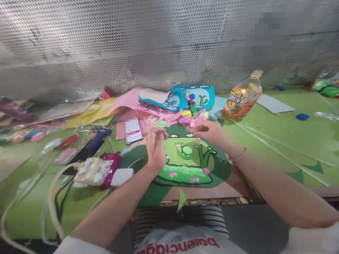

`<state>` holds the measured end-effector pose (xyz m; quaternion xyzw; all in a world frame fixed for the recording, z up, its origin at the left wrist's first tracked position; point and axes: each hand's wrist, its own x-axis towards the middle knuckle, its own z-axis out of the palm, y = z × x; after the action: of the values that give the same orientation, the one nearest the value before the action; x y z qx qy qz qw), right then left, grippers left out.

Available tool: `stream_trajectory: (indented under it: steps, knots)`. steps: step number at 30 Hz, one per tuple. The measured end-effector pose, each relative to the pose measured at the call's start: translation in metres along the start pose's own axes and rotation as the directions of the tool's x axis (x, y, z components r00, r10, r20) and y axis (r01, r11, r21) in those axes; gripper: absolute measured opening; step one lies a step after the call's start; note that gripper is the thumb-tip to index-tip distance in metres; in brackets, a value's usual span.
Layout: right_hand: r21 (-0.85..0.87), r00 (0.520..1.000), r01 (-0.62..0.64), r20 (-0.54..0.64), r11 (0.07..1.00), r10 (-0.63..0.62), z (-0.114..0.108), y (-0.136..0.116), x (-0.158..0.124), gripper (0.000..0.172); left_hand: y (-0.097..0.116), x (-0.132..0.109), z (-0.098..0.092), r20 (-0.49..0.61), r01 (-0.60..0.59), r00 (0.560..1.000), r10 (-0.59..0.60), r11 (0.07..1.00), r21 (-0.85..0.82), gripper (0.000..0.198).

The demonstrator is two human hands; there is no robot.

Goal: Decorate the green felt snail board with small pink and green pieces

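A green craft picture (172, 174) lies on the table in front of me, with a snail figure (186, 151), a dark-outlined plant (204, 155), pink flowers and white cloud shapes on it. My left hand (156, 146) is over its left edge, fingers curled inward. Near the top right edge, my right hand (210, 133) has thumb and fingers pinched together beside a white cloud (190, 135). Whatever either hand's fingertips may hold is too small to make out. Soft clay lumps in yellow (186, 113), purple (185, 120) and pink (199, 120) sit just beyond.
Behind are a blue craft picture (209, 95) and pink sheets (125, 102). A bottle (243, 95) stands at the right beside clear rods (286, 153). Leftward lie a phone (134, 130), a glue gun (99, 137) and a power strip (112, 169) with cables.
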<state>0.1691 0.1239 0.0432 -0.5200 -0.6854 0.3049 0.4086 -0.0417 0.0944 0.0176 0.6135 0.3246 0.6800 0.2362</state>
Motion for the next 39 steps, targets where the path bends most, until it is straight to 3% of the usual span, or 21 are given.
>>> stream_trajectory:
  steps: [2, 3, 6, 8, 10, 17, 20, 25, 29, 34, 39]
  knots:
    - [0.038, 1.000, -0.002, 0.009, 0.999, 0.002, -0.001, -0.001, 0.000, 0.019, 0.004, -0.003, -0.001, 0.135, -0.170, 0.979, 0.153, 0.977, 0.129, 0.017]
    - [0.054, 1.000, 0.005, 0.014, 0.999, -0.005, -0.002, -0.001, 0.000, 0.018, 0.007, -0.005, -0.001, 0.242, -0.285, 0.940, 0.242, 0.944, 0.165, 0.016]
    - [0.101, 0.999, 0.029, 0.023, 0.994, -0.031, -0.002, 0.002, 0.001, 0.018, 0.014, -0.009, 0.001, 0.526, -0.588, 0.722, 0.449, 0.800, 0.125, 0.016]
    - [0.153, 0.999, 0.028, 0.037, 0.988, -0.034, -0.002, 0.005, 0.002, 0.021, 0.017, -0.012, 0.004, 0.611, -0.668, 0.627, 0.484, 0.737, 0.101, 0.019]
    - [0.194, 0.998, 0.016, 0.059, 0.981, -0.028, -0.003, 0.007, 0.003, 0.025, 0.020, -0.014, 0.006, 0.650, -0.690, 0.590, 0.479, 0.718, 0.097, 0.020]
    - [-0.048, 0.997, -0.059, 0.041, 0.997, 0.061, -0.007, 0.004, 0.003, 0.026, 0.025, -0.019, 0.010, 0.690, -0.733, 0.505, 0.517, 0.679, 0.028, 0.018]
    - [-0.077, 0.996, -0.072, 0.039, 0.994, 0.075, -0.007, 0.003, 0.003, 0.027, 0.025, -0.019, 0.010, 0.689, -0.730, 0.508, 0.518, 0.683, 0.025, 0.018]
    - [0.092, 0.983, -0.155, 0.113, 0.984, 0.145, -0.008, 0.008, 0.003, 0.033, 0.024, -0.017, 0.009, 0.678, -0.722, 0.536, 0.503, 0.690, 0.059, 0.018]
    - [0.350, 0.955, -0.251, 0.240, 0.902, 0.172, -0.003, 0.016, 0.005, 0.036, 0.024, -0.019, 0.010, 0.686, -0.712, 0.538, 0.490, 0.700, 0.058, 0.018]
    - [0.451, 0.935, -0.324, 0.284, 0.831, 0.210, 0.002, 0.022, 0.006, 0.032, 0.023, -0.024, 0.014, 0.730, -0.713, 0.480, 0.487, 0.701, 0.001, 0.017]
    - [0.443, 0.961, -0.244, 0.231, 0.862, 0.153, 0.003, 0.025, 0.007, 0.027, 0.023, -0.027, 0.015, 0.761, -0.697, 0.453, 0.464, 0.717, -0.022, 0.019]
